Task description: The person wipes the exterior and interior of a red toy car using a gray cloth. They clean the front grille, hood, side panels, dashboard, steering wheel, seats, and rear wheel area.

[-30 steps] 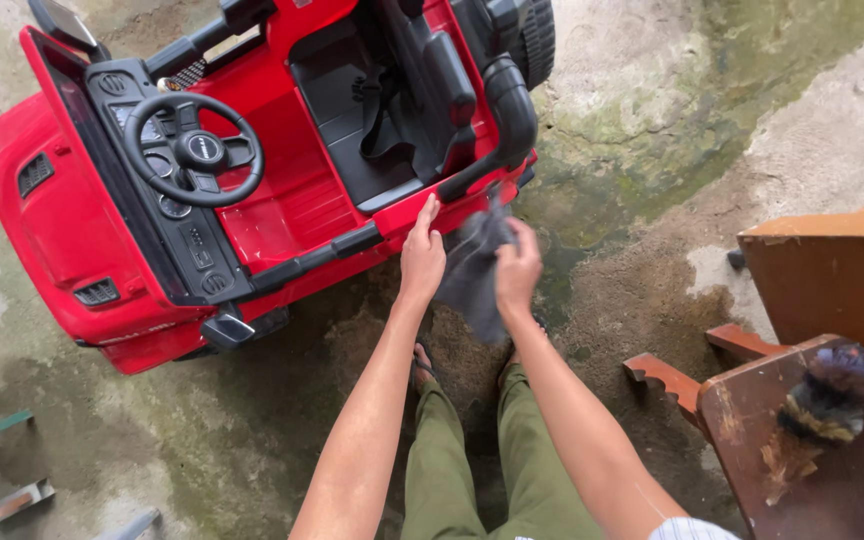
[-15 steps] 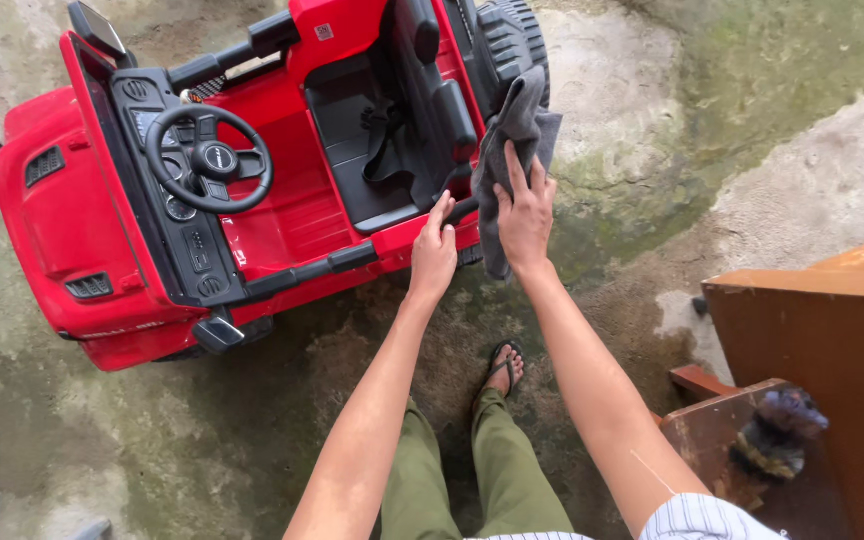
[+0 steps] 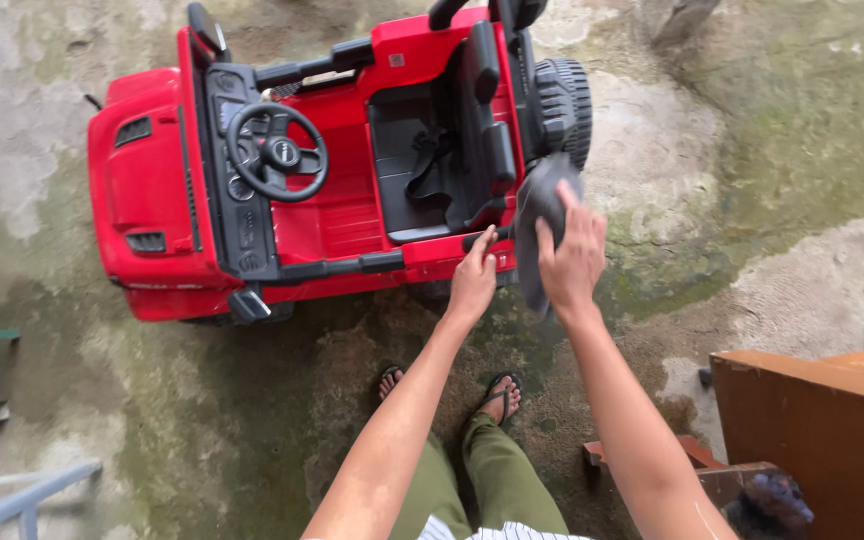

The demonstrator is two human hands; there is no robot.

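Right hand at 3 o'clock clutches the grey cloth against the red toy car while your left hand braces its side, fingers loosely curled.

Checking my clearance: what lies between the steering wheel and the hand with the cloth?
In the head view, the black seat lies between the steering wheel and the right hand holding the grey cloth.

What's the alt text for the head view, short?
Seen from above, a person's right hand presses a grey cloth against the rear side of a red ride-on toy car, while the left hand rests on the car's side edge. The car stands on stained concrete floor; wooden furniture sits at lower right.
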